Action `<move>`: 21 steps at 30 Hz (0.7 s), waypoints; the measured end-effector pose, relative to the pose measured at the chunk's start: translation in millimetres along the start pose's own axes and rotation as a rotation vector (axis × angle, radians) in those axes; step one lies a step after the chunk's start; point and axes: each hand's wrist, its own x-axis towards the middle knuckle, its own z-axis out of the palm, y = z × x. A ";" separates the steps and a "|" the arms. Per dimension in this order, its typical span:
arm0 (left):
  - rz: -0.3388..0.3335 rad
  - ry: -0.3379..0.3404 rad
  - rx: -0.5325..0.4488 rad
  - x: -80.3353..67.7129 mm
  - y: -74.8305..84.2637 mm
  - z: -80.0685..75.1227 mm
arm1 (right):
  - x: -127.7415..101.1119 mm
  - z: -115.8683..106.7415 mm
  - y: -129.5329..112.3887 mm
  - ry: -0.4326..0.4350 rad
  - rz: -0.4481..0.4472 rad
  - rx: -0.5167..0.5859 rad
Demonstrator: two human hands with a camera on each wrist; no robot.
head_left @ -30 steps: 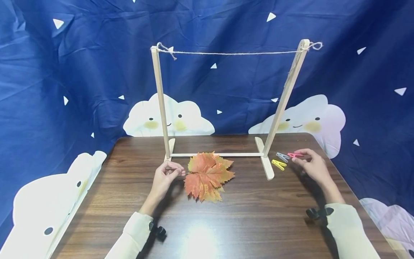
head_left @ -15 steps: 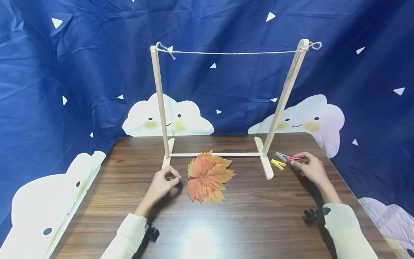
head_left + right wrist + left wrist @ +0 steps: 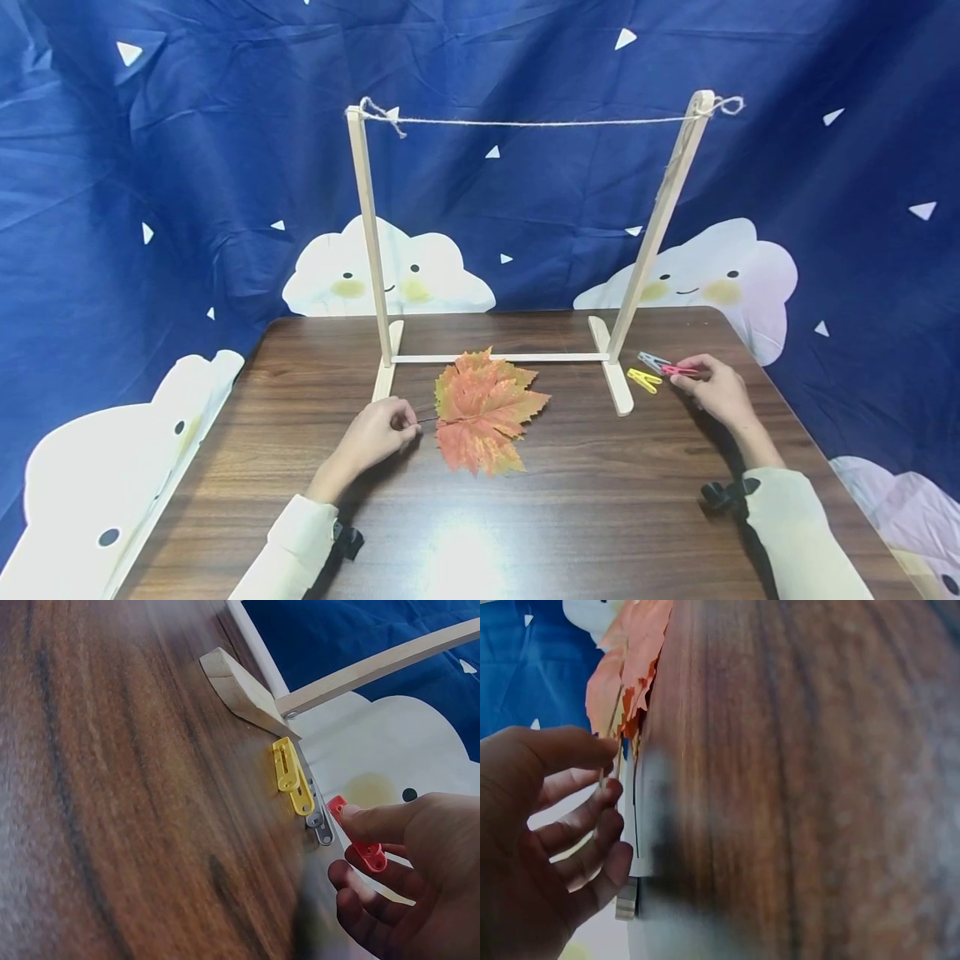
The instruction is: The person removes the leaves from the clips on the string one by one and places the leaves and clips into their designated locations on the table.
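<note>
Your left hand (image 3: 372,435) rests on the worktop (image 3: 585,500), left of centre. Its grip is a thumb-and-fingertip pinch on the thin stem (image 3: 602,777) of the orange leaf (image 3: 483,410). The leaf lies flat just right of that hand, its far tip touching or overlapping the base rail of the wooden frame (image 3: 498,358). Judge the leaf light, thin and limp, with lobed edges that could crease or tear. The stem is the firmest place to take hold of it.

The frame stands at the far middle of the worktop, two posts joined at the top by a taut string (image 3: 540,123). Open room lies between the posts and under the string. The frame looks light and may tip if knocked.

Right of the right foot lie a yellow clip (image 3: 292,776) and a grey clip (image 3: 318,823), close together. Your right hand (image 3: 712,390) is just beside them, its grip pinching a red clip (image 3: 357,838) between thumb and fingers. Judge the clips small, stiff and sprung; take them by the tail ends. The near half of the worktop offers room, and the right edge is near your right hand.
</note>
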 end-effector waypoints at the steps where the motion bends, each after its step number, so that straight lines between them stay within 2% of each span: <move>1: -0.006 -0.002 0.018 0.4 -0.1 0.3 | 0.3 0.5 0.5 0.003 0.000 -0.007; 6: -0.030 -0.025 0.079 2.0 0.7 1.3 | 1.2 2.1 1.4 0.049 -0.040 -0.087; 9: -0.041 -0.053 0.091 1.9 1.1 2.1 | 1.1 2.7 1.5 0.062 -0.056 -0.099; 21: -0.032 -0.116 0.031 4.5 0.5 0.0 | 1.2 2.5 2.9 0.108 0.013 -0.110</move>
